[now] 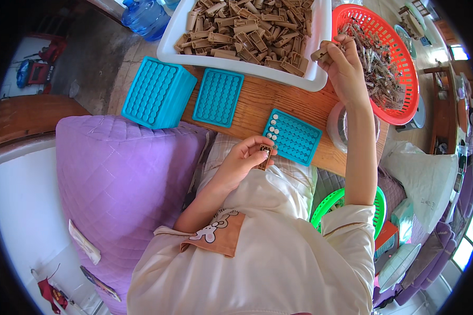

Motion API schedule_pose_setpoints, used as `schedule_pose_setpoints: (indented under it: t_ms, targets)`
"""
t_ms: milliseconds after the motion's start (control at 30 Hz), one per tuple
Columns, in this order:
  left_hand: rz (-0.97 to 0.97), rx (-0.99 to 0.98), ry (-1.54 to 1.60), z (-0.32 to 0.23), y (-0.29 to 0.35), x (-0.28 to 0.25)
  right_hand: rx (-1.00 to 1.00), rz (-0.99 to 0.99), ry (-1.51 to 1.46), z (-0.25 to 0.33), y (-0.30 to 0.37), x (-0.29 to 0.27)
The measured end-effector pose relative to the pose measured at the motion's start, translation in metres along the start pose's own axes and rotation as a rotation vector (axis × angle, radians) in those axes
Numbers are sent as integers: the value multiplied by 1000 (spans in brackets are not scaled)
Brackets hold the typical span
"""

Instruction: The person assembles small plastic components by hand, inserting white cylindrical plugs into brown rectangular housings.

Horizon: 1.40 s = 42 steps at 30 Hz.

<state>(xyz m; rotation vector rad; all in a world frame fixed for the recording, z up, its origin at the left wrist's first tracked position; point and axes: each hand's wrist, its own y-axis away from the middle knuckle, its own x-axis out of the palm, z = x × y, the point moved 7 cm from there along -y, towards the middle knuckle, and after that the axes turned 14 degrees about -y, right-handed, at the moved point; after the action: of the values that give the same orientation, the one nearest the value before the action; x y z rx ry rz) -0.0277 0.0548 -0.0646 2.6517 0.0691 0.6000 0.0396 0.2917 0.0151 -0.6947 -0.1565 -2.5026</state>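
My left hand (240, 161) is closed on a small brown plastic housing (265, 157) above my lap. Small pale and shiny details show inside it, too fine to make out. Raised at the right corner of a white bin (319, 80), my right hand (347, 68) pinches a tan plastic shell piece (319, 54). Many similar tan shell pieces (242, 34) fill that bin. Just beyond my left hand lies a teal tray (299, 142) of round pockets, with several small white round parts (273, 129) along its left side.
Another teal tray (218, 98) and a teal tray stack (157, 92) stand left on the wooden table (255, 100). A red basket (412, 73) of thin brownish pieces sits right, near a clear round container (337, 126). A green basket (381, 210) is beside my right arm, purple padding (126, 157) left.
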Motion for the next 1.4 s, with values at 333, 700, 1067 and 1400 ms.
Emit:
schedule_pose_setpoints:
  t_ms: [333,700,1067,1400]
  targets:
    - [-23,-22,24,-2,4,0,59,53,233,-4,-1,13]
    - [-47,24,110,-3,4,-1,165,90,-273,6,35,28]
    - [-79,213,336,-38,0,10,395,75,-627,-39,136,42]
    - [-174,370,201,-45,6,13,130,-206,-291,-48,166,44]
